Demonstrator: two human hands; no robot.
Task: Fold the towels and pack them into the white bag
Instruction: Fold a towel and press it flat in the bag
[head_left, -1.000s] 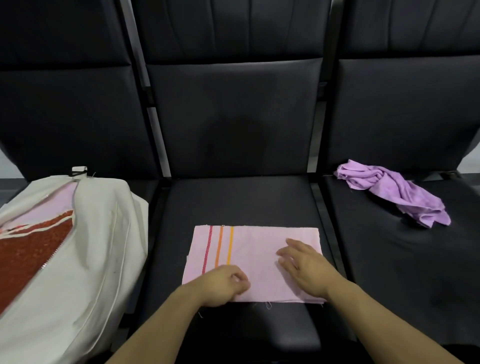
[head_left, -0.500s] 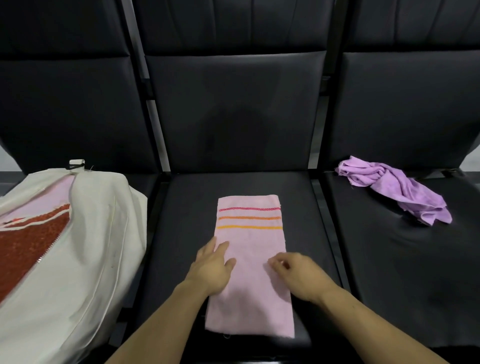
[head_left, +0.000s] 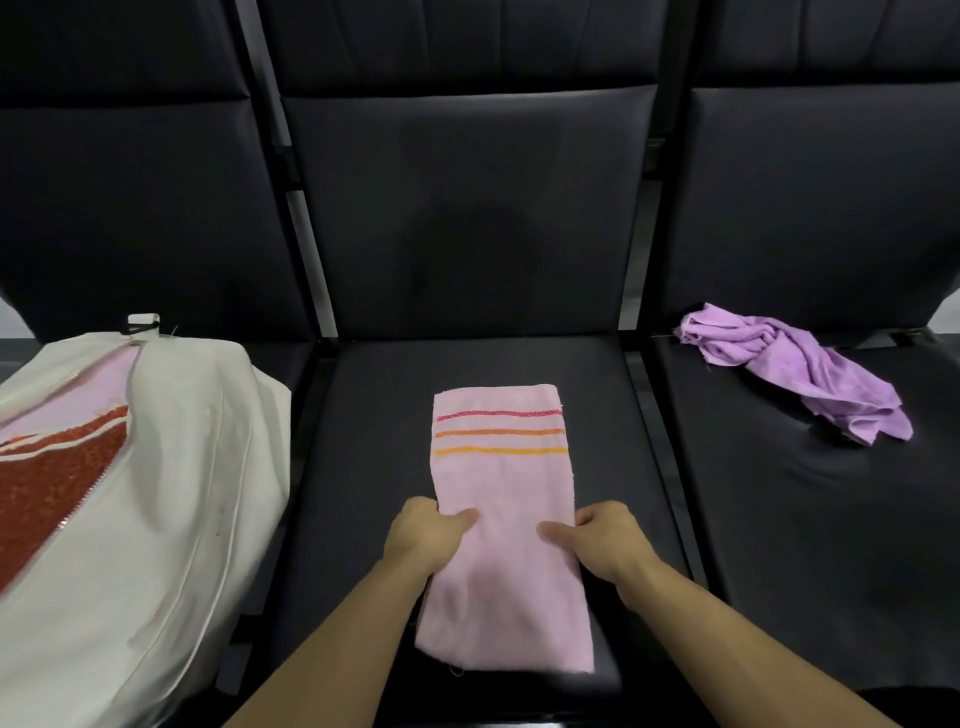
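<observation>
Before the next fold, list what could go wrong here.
1. The pink striped towel overhangs the middle seat's front edge; its near end may slide off.
2. Left hand and right hand pinch only the side edges mid-length, so the fold may come out skewed.
3. The white bag already bulges with towels; more may not fit easily.

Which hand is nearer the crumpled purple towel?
Right. The right hand grips the pink towel's right edge, on the side toward the purple towel; the left hand grips its left edge, farther away.
</observation>
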